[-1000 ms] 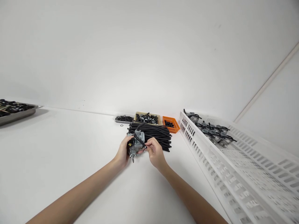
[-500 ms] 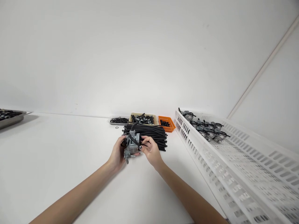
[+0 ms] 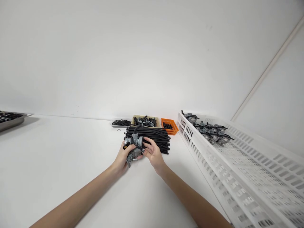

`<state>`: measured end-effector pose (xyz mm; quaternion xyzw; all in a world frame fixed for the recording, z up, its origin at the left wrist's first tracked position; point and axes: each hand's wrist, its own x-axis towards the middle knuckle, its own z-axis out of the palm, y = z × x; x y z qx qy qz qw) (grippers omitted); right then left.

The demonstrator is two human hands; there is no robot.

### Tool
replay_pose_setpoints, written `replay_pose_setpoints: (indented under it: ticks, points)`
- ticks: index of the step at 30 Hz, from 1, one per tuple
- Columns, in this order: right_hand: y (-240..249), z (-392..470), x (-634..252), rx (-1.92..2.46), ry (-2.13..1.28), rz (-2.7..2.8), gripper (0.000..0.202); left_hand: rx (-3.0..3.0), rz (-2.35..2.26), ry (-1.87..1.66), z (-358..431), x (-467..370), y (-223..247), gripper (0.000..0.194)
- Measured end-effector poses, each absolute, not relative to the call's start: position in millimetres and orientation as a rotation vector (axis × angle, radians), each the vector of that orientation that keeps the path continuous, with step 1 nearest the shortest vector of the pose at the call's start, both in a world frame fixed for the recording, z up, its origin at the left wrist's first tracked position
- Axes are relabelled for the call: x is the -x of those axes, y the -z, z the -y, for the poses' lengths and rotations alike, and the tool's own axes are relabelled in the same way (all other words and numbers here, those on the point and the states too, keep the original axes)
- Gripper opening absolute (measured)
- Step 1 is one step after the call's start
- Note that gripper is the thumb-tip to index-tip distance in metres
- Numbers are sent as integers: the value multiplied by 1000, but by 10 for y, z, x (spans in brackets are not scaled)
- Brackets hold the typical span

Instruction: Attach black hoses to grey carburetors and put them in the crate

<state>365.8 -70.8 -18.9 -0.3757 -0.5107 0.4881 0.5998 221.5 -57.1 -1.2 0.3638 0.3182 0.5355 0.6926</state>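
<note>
Held above the white table is a grey metal carburetor (image 3: 135, 152) with a black cap and a black rubber hose on it. My left hand (image 3: 123, 158) grips its left side, with the thumb laid across the front of the body. On the right, my right hand (image 3: 153, 154) is closed on the carburetor's side, thumb and fingers at the black hose (image 3: 138, 146). Part of the carburetor is covered by my fingers. Just behind it lies a pile of black rubber hoses (image 3: 154, 134).
Behind the hoses stand a clear tray (image 3: 114, 126) of black rings, a cream tray (image 3: 158, 122) of small parts and an orange basket (image 3: 175, 127). One loose ring (image 3: 119, 130) lies nearby. A large white crate (image 3: 201, 148) with several carburetors borders the right; a metal tray (image 3: 14, 122) is far left.
My left thumb has moved right, over the front of the carburetor onto the hose area. The right fingers have shifted slightly; the carburetor stays in nearly the same place.
</note>
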Motion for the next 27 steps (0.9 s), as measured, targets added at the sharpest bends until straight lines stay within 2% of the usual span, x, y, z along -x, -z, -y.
replay_pose_setpoints:
  ticks: [11,16,19,23,27]
  points:
    - [282,591,-3707,886,-1064,1103,60,-906,-735,-1150,564,-2196,-54,37]
    - [199,681,-3686,877,-1085,1134,59,-884,-771,-1109,575,-2188,-80,28]
    - [166,726,-3636,816,-1153,1218,70,-853,-815,-1115,564,-2175,-90,28]
    - [163,723,-3619,763,-1128,1326,89,-980,-832,-1138,537,-2159,-54,43]
    - [205,672,-3689,786,-1047,1381,80,-1152,-798,-1056,506,-2129,-23,67]
